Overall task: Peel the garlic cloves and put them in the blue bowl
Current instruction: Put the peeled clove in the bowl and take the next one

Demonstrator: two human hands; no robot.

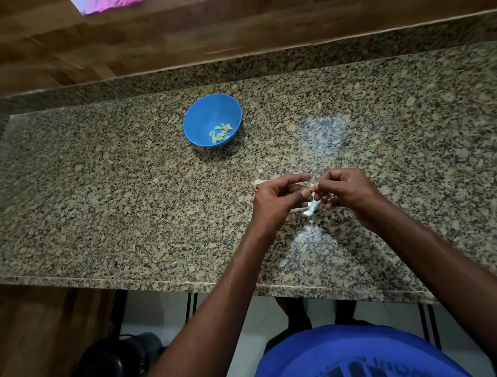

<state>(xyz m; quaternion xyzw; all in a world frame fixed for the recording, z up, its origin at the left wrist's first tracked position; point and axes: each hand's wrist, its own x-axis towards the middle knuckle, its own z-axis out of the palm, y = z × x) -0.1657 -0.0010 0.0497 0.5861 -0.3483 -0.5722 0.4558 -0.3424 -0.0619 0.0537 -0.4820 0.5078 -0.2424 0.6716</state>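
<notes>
A blue bowl (204, 114) stands on the granite counter (122, 199), toward the back and left of my hands. Several pale peeled garlic cloves (221, 133) lie in its bottom. My left hand (278, 199) and my right hand (346, 191) meet above the counter's middle. Between their fingertips they pinch one small garlic clove (313, 187). Loose papery peel (310, 210) lies on the counter just under the fingers. More garlic or skin (259, 183) peeks out behind my left hand; I cannot tell which.
A wooden wall (227, 24) rises behind the counter's raised granite back edge. The counter's front edge (189, 285) runs below my forearms. A dark round object (113, 371) sits on the floor at lower left.
</notes>
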